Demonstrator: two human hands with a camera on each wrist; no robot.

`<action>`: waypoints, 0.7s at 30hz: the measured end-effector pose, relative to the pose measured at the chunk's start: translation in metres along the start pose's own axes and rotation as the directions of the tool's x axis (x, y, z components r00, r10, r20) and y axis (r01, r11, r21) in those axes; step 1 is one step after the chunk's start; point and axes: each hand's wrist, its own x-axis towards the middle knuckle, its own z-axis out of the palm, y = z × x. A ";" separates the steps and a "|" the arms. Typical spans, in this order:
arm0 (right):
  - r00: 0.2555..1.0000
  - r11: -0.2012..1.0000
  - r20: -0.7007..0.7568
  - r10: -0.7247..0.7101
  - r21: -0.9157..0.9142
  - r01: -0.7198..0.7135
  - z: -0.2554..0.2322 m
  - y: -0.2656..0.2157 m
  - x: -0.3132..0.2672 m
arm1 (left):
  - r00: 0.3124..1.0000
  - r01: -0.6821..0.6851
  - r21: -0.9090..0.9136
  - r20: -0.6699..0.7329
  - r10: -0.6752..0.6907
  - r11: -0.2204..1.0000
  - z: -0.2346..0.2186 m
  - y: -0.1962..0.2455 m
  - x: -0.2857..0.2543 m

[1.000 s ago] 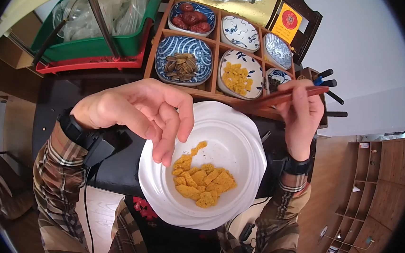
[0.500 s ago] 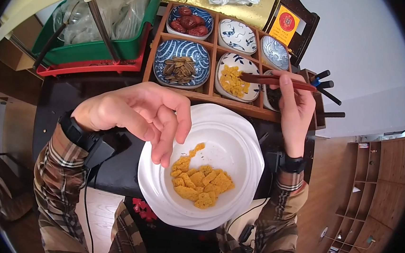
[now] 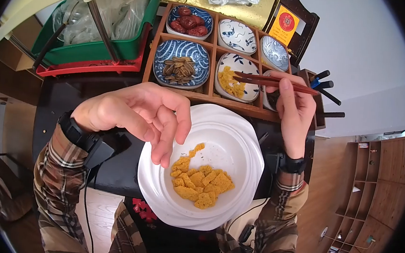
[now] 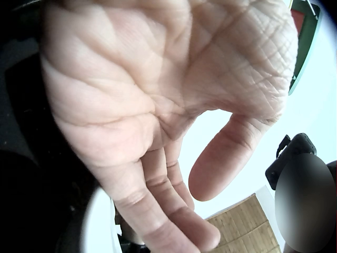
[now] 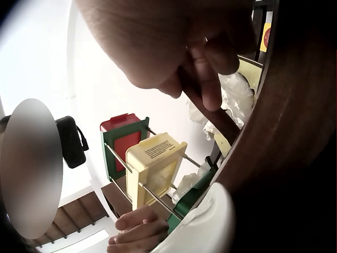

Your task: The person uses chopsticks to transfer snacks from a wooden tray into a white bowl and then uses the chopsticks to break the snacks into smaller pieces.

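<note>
My right hand holds reddish-brown wooden tongs between thumb and fingers. Their two arms are slightly apart, and the tips reach over small yellow pieces in a white dish with blue leaves. In the right wrist view one tong arm shows below the fingers. My left hand hangs loosely curled above the left rim of a large white bowl, holding nothing; the left wrist view shows its bare palm. Orange-yellow crisp pieces lie in the bowl.
A divided wooden tray also holds dishes of red dates and sunflower seeds, plus patterned white dishes. Left of it stands a green basket with plastic bags. Dark-handled tools stick out at the tray's right.
My right hand has moved the tongs left and up to the yellow pieces, and their arms have spread apart since half a second ago. My left hand stays put.
</note>
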 end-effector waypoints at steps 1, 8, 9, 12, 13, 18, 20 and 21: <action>0.998 1.000 -0.053 -0.022 -0.001 0.022 -0.001 0.002 0.000 | 1.000 0.000 -0.004 -0.003 0.000 1.000 0.000 0.000 0.000; 0.990 1.000 -0.136 -0.027 -0.018 0.025 -0.001 0.008 0.003 | 1.000 0.017 0.014 -0.023 -0.016 1.000 0.003 0.003 -0.001; 0.990 0.999 -0.136 -0.030 -0.019 0.027 0.000 0.007 0.004 | 0.999 0.022 0.021 -0.024 -0.022 1.000 0.002 0.004 -0.001; 0.996 0.996 -0.077 -0.033 -0.081 0.027 0.001 0.007 0.003 | 0.999 0.027 0.025 -0.018 -0.027 0.999 0.002 0.004 -0.001; 0.999 0.997 -0.045 -0.006 -0.081 0.003 0.000 0.009 0.003 | 1.000 0.026 0.022 -0.012 -0.026 0.999 0.002 0.004 -0.001; 0.998 0.996 -0.060 0.016 -0.084 -0.021 0.001 0.003 0.002 | 1.000 0.025 0.020 -0.001 -0.025 0.999 0.001 0.003 -0.001; 0.996 0.994 -0.084 0.033 -0.101 -0.041 -0.001 0.002 0.002 | 1.000 0.025 0.027 0.002 -0.025 0.999 0.000 0.003 -0.001; 0.996 0.994 -0.084 0.033 -0.101 -0.041 -0.001 0.003 0.002 | 1.000 0.024 0.022 0.003 -0.024 0.999 0.000 0.002 -0.001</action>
